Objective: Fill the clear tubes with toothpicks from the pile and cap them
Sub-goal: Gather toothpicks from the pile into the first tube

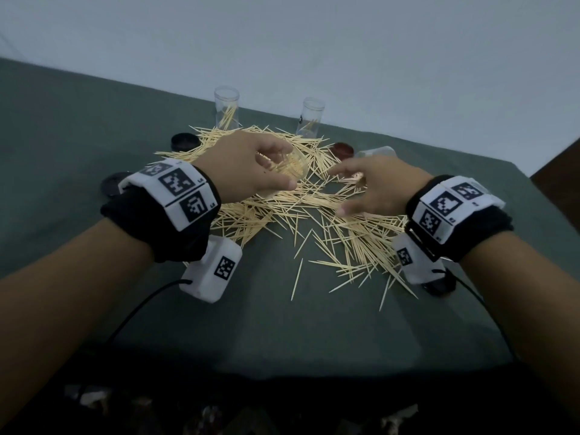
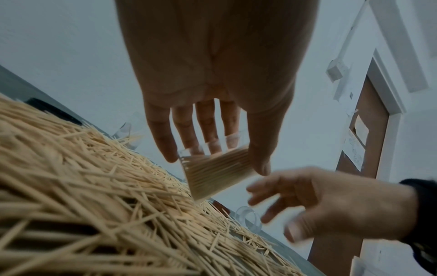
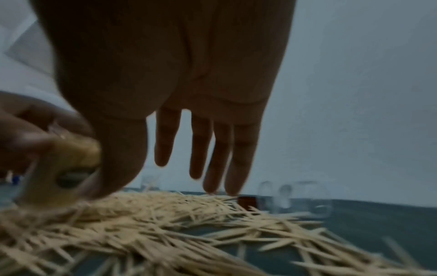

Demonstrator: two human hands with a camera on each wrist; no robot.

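My left hand (image 1: 251,166) grips a clear plastic tube packed with toothpicks (image 2: 216,172), tilted above the loose heap of pale wooden toothpicks (image 1: 282,208) on the green table (image 1: 282,334). It looks nearly full but uncapped. My right hand (image 1: 373,189) hovers with fingers spread, holding nothing. Two upright clear tubes (image 1: 226,106) hold only a few sticks, another lies empty, and the dark round caps (image 1: 185,142) sit unused. Most of the job remains, I judge.

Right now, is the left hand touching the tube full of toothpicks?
Touching. The left wrist view shows the left hand with fingers and thumb gripping the tube from opposite sides.
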